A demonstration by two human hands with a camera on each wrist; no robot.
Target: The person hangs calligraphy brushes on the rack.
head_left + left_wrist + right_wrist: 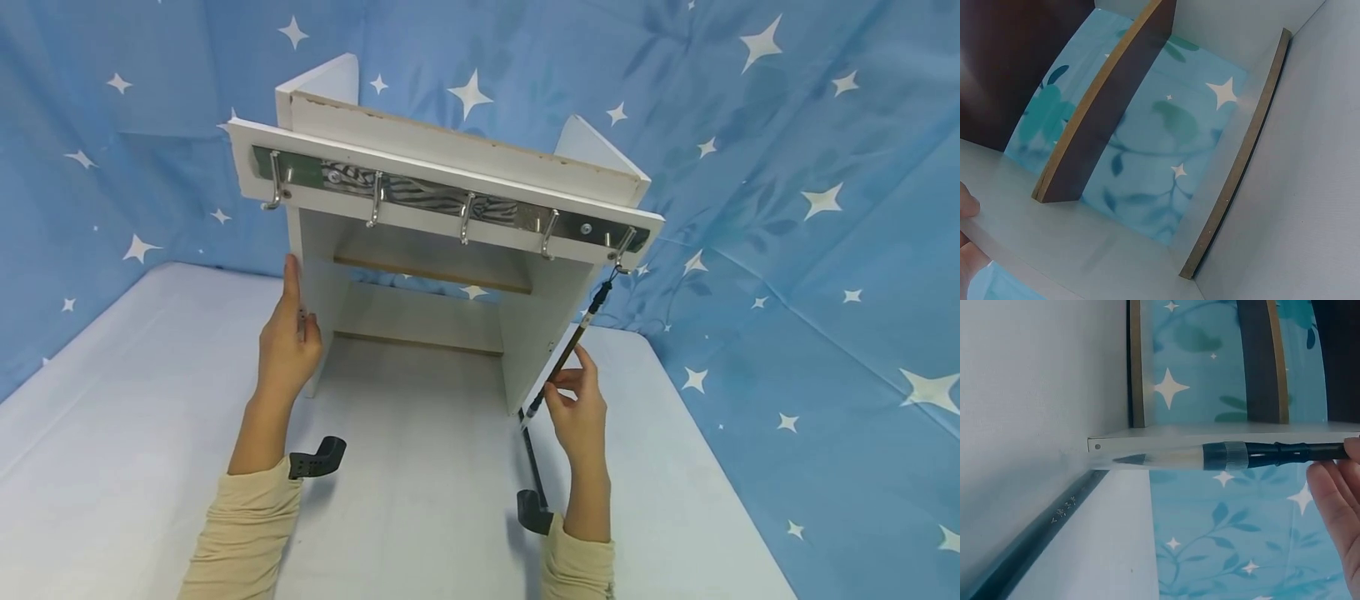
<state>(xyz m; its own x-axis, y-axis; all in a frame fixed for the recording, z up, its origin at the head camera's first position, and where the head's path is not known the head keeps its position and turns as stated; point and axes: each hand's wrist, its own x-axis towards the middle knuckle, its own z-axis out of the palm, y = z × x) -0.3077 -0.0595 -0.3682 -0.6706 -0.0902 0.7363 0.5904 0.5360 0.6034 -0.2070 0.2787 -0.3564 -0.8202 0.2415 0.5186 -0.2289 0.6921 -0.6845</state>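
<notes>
A white shelf unit [465, 258] with a row of metal hooks [465, 218] along its front stands on the table. On the rightmost hook a calligraphy brush [567, 348] hangs by its loop, slanting down with the tip lowest. My right hand [581, 412] pinches its dark handle between thumb and fingers. In the right wrist view the brush [1222, 456] shows pale bristles with a dark point inside a clear sleeve. My left hand [288, 350] holds the unit's left side panel, thumb at the front edge and index finger straight up along it.
A dark rod with gold characters [1054, 531] lies on the white table [405, 500] by the unit's right foot. Crossboards [1107, 100] join the side panels. A blue curtain with white stars [750, 208] hangs behind. Black wrist mounts [318, 458] sit at both sleeves.
</notes>
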